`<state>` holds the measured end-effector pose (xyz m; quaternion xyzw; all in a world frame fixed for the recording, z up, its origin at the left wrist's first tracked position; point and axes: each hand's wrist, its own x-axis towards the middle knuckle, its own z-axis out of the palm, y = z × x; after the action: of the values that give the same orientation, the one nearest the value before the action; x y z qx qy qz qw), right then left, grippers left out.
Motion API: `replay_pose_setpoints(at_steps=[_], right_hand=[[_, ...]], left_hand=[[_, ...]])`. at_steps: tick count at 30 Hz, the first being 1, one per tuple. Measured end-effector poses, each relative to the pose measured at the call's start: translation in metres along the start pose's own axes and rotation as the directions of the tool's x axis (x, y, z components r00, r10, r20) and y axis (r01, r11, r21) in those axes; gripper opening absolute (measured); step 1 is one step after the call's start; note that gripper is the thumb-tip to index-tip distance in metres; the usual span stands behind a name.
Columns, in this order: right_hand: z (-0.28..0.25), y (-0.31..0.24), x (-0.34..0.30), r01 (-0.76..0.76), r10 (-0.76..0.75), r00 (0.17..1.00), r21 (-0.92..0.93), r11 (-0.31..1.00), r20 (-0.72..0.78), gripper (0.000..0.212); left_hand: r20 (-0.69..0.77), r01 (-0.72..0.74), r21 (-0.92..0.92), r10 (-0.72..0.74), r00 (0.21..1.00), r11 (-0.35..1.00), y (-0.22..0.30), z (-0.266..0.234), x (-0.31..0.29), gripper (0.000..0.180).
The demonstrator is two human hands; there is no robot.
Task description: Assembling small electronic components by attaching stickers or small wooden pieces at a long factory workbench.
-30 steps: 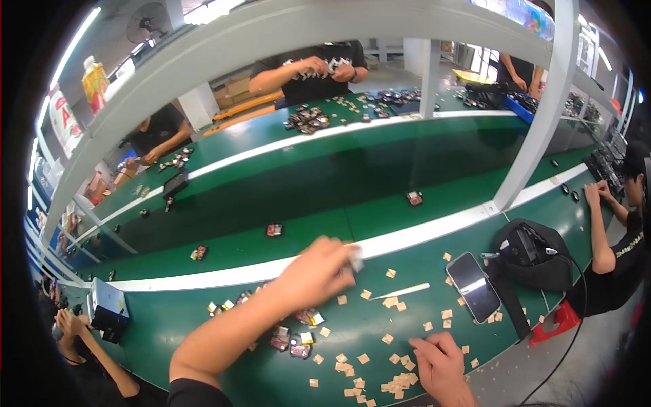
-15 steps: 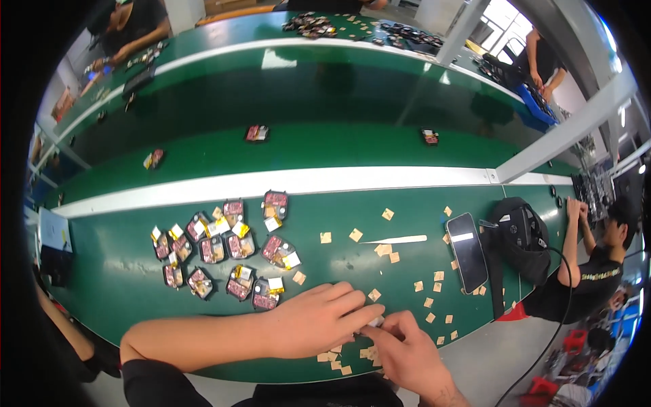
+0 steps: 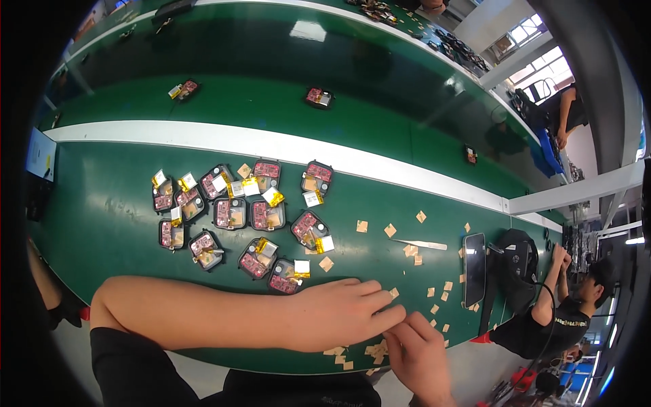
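Near the green worktop's [image 3: 102,224] front edge, the left hand [image 3: 342,313] lies flat, its grip open over small tan squares [image 3: 376,351]. The right hand [image 3: 420,353] meets it fingertip to fingertip; whether that grip pinches a square, I cannot tell. Red-and-black modules [image 3: 230,214] lie just behind.

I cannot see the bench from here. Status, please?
Left hand and right hand meet fingertip to fingertip over small tan squares. Grip unclear. Circuit modules lie apart, nothing blocking.
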<state>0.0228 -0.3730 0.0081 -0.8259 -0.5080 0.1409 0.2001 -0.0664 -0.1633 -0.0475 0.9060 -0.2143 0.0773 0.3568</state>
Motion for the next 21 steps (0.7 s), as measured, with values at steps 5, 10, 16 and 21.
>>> replay_pose_setpoints(at_steps=[5, 10, 16, 21], right_hand=[[0.022, 0.014, -0.021, -0.108, 0.170, 0.969, 0.311, 0.944, -0.180, 0.023], [0.020, 0.022, -0.023, -0.104, 0.177, 0.958, 0.302, 0.948, -0.225, 0.028], [0.010, 0.032, -0.017, 0.039, -0.037, 0.997, 0.037, 0.999, -0.069, 0.031], [0.016, 0.030, -0.014, 0.126, -0.116, 0.986, 0.078, 0.989, -0.122, 0.029]], left_hand=[[0.017, 0.001, 0.031, -0.001, 1.000, 1.000, 0.002, -0.002, 0.002, 0.052], [-0.004, 0.040, -0.041, -0.040, 0.999, 0.998, 0.000, -0.002, 0.000, 0.058], [0.121, -0.043, 0.074, 0.034, 0.992, 0.996, -0.001, -0.010, 0.002, 0.042], [0.117, -0.038, 0.062, 0.030, 0.993, 0.997, -0.001, -0.009, 0.002, 0.030]])
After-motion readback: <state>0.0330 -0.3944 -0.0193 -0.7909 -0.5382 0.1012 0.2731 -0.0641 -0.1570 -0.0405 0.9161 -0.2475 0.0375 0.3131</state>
